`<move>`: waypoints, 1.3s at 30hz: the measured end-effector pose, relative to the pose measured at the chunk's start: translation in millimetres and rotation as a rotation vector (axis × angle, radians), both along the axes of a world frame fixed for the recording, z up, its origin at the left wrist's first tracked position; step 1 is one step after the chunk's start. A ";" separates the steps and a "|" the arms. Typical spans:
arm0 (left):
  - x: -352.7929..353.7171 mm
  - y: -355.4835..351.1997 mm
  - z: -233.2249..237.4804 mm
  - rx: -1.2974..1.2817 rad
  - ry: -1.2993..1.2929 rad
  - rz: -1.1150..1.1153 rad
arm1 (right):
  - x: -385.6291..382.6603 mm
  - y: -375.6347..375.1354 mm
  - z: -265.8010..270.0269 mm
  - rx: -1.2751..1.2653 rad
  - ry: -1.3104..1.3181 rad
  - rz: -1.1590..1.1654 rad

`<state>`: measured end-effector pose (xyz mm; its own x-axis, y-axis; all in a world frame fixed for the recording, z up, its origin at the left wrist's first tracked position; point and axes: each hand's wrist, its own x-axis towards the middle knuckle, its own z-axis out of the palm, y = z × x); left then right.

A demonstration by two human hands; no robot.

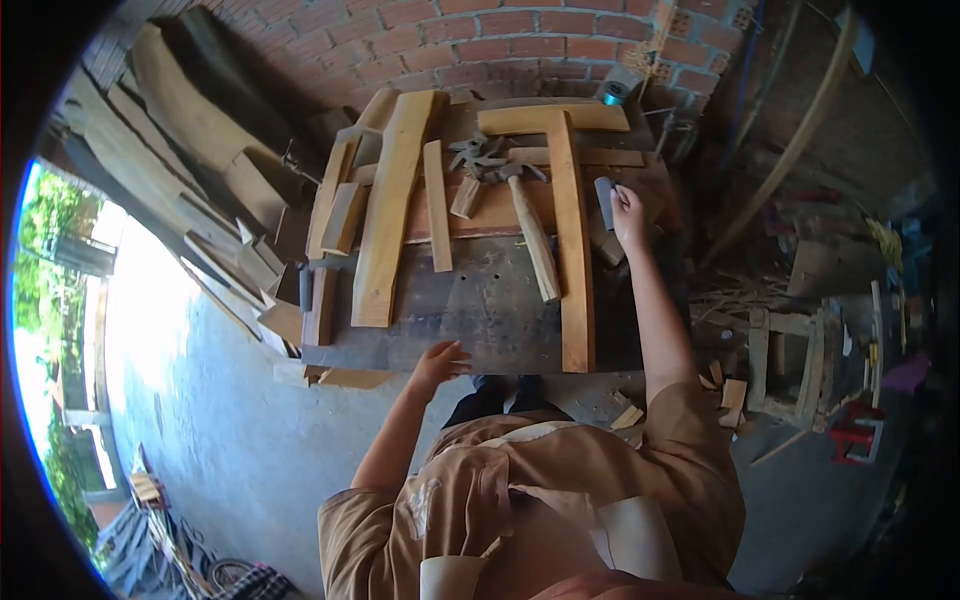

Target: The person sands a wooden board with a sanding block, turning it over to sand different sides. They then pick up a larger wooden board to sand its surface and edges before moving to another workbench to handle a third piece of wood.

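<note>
And here the right hand [628, 215] has a flat grey piece [605, 203] pinched in its fingers over the desk [470, 315], so this looks like the handling step, with the long board [575, 260] just to that hand's left. The left hand [440, 365] hangs empty, fingers loosely spread, at the near edge; any move from here calls for a steady pinch, clear of that board.
</note>
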<state>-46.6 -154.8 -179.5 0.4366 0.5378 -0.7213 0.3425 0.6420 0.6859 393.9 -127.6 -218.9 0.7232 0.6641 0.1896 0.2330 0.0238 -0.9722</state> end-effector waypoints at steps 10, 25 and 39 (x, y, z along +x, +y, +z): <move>-71.3 87.2 -12.8 1.094 0.767 0.167 | -40.3 -42.2 31.0 0.049 -0.045 0.079; -56.2 139.4 -26.5 0.995 0.921 -0.020 | -146.1 -94.1 53.1 -0.113 -0.041 0.064; -58.3 57.3 -2.6 0.755 0.609 0.096 | -332.6 17.5 46.5 -0.560 0.536 0.398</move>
<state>-105.0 -97.5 -182.1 0.0331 0.9651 -0.2597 0.7435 0.1499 0.6517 61.2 -110.1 -172.4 0.3158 0.7802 -0.5400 -0.1829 -0.5084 -0.8415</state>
